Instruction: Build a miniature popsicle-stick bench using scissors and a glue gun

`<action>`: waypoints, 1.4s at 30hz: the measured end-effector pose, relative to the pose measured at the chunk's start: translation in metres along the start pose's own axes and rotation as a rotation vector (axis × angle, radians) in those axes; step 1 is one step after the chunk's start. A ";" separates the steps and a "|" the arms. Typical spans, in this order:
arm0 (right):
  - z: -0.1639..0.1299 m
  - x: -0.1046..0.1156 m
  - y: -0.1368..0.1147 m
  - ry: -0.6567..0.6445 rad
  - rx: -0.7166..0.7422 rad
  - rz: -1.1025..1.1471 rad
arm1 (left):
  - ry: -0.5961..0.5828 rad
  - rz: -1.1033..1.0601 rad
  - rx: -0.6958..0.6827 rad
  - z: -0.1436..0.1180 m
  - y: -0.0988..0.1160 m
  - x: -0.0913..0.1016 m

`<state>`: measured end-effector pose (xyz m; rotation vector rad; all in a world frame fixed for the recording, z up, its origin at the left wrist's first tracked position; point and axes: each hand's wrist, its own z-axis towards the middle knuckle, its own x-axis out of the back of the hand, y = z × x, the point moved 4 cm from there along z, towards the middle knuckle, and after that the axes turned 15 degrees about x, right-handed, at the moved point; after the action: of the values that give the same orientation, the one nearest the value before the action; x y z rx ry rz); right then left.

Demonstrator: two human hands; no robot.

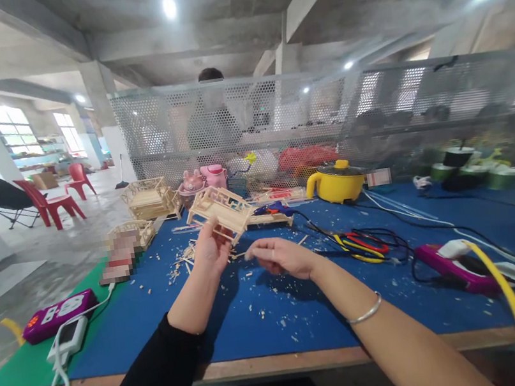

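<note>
Wooden stick model (219, 210) held up above the blue desk (276, 319), left hand (210, 249) gripping its lower edge. Right hand (280, 256) just beside it, fingers pinched closed on something too small to tell. Farther back, a yellow pot (333, 183).

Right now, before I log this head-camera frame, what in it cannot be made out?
- Right hand: whether its pinched fingers hold a stick is too small to tell.
- Small wooden stick-built model: the left hand covers its lower edge.
- Two blurred patches hide items, one on the green mat, one beside the yellow electric pot.
- Person behind the perforated metal screen: only an outline shows.
</note>
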<state>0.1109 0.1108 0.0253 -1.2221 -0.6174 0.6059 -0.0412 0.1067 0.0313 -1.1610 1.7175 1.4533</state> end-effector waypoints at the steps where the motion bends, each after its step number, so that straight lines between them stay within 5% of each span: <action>1: -0.001 0.010 -0.008 0.056 0.068 0.014 | 0.018 -0.013 -0.009 0.002 0.004 0.002; 6: -0.031 0.087 -0.058 0.587 0.650 0.234 | 0.058 -0.097 -0.054 0.009 0.024 0.009; 8: -0.037 0.095 -0.059 0.519 0.596 0.208 | 0.042 -0.115 -0.076 0.008 0.029 0.008; 12: -0.025 0.061 -0.024 0.057 0.075 -0.145 | -0.011 -0.113 -0.035 0.004 0.030 0.005; 17: -0.006 0.031 -0.010 0.145 0.150 0.123 | -0.070 -0.038 0.163 -0.001 0.016 0.002; 25: -0.003 0.016 0.001 -0.108 -0.056 0.592 | -0.262 0.101 0.365 -0.025 -0.006 -0.016; 31: 0.005 0.016 0.006 0.048 0.078 0.738 | -0.341 0.192 0.451 -0.023 -0.024 -0.015; 37: -0.001 0.022 -0.004 0.195 0.069 0.843 | -0.106 0.283 0.258 -0.010 -0.026 -0.005; 40: -0.002 0.028 -0.011 0.300 0.114 0.908 | 0.072 0.358 -0.072 -0.014 -0.017 0.004; 42: -0.002 0.031 -0.013 0.336 0.154 0.936 | 0.092 0.387 -0.319 -0.024 -0.010 0.005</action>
<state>0.1344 0.1288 0.0403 -1.3953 0.3269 1.1594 -0.0324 0.0822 0.0278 -1.1078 1.8976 1.9940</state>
